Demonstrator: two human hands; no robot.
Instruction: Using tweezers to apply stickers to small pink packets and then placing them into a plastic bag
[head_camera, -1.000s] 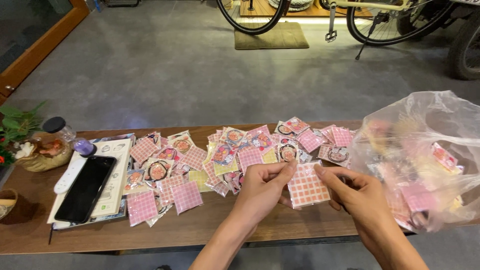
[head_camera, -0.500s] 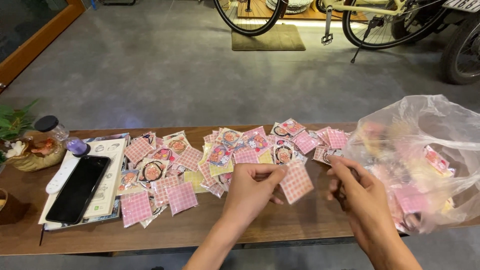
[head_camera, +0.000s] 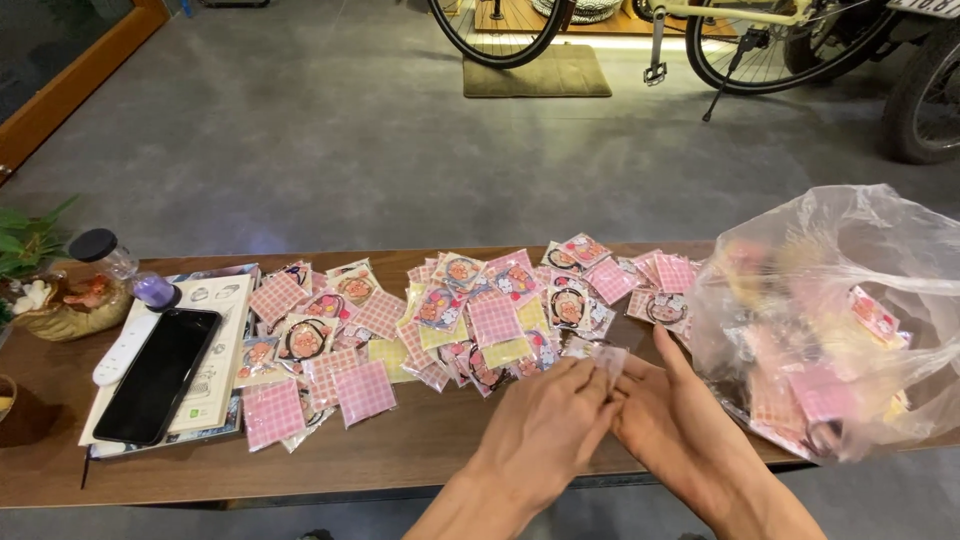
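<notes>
Small clear plastic packet (head_camera: 604, 357), pinched between fingertips of left hand (head_camera: 545, 430) and right hand (head_camera: 672, 422), above front edge of brown wooden table (head_camera: 420, 455). Both sets of fingers narrow, closed on packet. Just behind: spread of pink-checked and yellow packets (head_camera: 470, 315), overlapping. To right, touching right hand's side: crumpled clear plastic bag (head_camera: 850, 320), part-filled with similar packets. Far left: black phone (head_camera: 158, 372) on white booklet (head_camera: 215, 370). Risk, as judged: thin slippery film, fingertip-only hold, so possible slip over table edge; bag overhang possibly spilling.
</notes>
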